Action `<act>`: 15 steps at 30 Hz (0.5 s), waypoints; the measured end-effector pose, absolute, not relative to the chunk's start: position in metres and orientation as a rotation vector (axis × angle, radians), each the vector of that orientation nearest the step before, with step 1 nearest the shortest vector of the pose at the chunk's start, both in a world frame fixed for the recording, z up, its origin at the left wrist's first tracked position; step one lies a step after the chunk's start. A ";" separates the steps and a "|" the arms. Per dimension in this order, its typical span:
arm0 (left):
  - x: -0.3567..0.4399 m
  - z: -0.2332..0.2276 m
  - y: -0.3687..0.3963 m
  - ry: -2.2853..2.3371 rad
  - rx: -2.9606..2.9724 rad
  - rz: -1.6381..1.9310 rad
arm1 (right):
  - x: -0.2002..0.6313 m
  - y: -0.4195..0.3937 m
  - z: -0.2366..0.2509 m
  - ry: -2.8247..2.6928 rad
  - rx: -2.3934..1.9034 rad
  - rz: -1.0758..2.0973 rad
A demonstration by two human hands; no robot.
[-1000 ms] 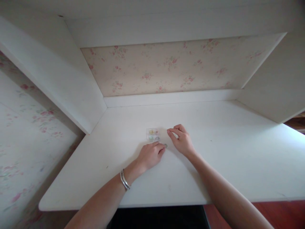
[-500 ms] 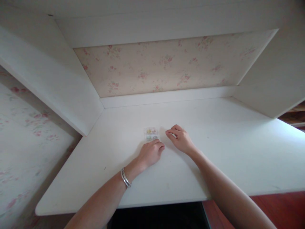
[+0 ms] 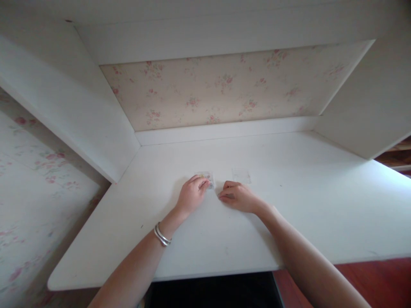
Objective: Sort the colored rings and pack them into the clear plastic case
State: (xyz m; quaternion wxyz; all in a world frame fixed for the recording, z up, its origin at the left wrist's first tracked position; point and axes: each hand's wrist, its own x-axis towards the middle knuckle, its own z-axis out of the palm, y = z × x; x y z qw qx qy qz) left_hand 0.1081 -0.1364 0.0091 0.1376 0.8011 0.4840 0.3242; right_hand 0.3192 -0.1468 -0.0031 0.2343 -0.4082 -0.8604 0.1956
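A small clear case [image 3: 210, 175] with yellowish and grey bits in it lies mid-table. My left hand [image 3: 192, 193] reaches over its near left part, thumb and fingers pinched together at the case. What sits between those fingertips is too small to make out. To the right, my right hand [image 3: 236, 197] rests low over the tabletop, its fingers also closed in a pinch. Something tiny may be at its fingertips, but I cannot tell what. Just beyond this hand lies a second clear, flat square piece [image 3: 241, 175].
The white desk [image 3: 186, 261] has a rounded left corner. Side panels [image 3: 109, 145] and an overhead panel frame it, with floral wallpaper [image 3: 208, 92] behind. Below the front edge is a dark surface [image 3: 215, 293]; reddish floor [image 3: 375, 282] shows at right.
My left hand has shifted left and slightly away from me, now covering part of the case. My right hand has come down toward me, uncovering the second clear piece.
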 end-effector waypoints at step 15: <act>0.081 -0.001 -0.118 1.618 2.208 0.963 | 0.308 -0.149 -0.004 -2.330 -1.157 0.367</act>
